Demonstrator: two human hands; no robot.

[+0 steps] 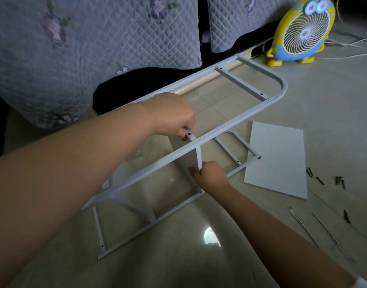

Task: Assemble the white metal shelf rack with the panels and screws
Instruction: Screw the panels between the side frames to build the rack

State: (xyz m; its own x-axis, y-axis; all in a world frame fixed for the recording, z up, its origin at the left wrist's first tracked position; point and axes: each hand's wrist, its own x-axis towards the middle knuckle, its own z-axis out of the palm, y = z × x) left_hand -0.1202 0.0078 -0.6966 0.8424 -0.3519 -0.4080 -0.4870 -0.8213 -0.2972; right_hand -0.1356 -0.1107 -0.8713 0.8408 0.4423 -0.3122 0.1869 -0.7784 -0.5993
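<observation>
An upper white metal side frame (240, 113) with rounded corners is held above a second white frame (149, 225) lying on the floor. A white panel (199, 159) stands on edge between them. My left hand (174, 115) grips a crossbar of the upper frame, beside a screw hole. My right hand (211, 175) pinches the lower front edge of the standing panel. A loose white panel (276, 161) lies flat on the floor to the right. Several black screws (338, 180) are scattered beyond it.
A quilted grey floral cover (74, 55) hangs over furniture at the back left. A yellow cartoon-shaped fan (303, 32) stands at the back right with white cables (353, 43) trailing. Thin metal tools (303, 227) lie on the glossy tiled floor at the right.
</observation>
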